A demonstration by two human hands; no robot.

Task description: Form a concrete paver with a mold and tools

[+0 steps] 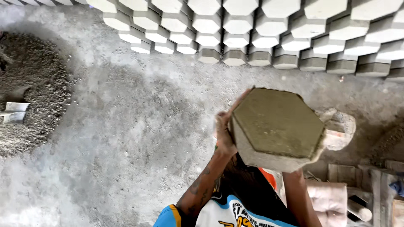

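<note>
I hold a hexagonal mould (277,126) filled level with damp grey-brown concrete, chest-high above the floor. My left hand (224,131) grips its left edge, with one finger stretched up along the rim. My right forearm runs up under the mould. My right hand (337,135) is mostly hidden beneath it; only cement-coated fingers show at the mould's right side. The mould's pale, rough side wall faces me.
Rows of pale hexagonal concrete blocks (235,40) stand on the floor along the far side. A dark heap of gravel mix (33,84) lies at the left, with a pale tool (14,112) stuck in it. Wooden planks and a work stand (357,189) sit at lower right.
</note>
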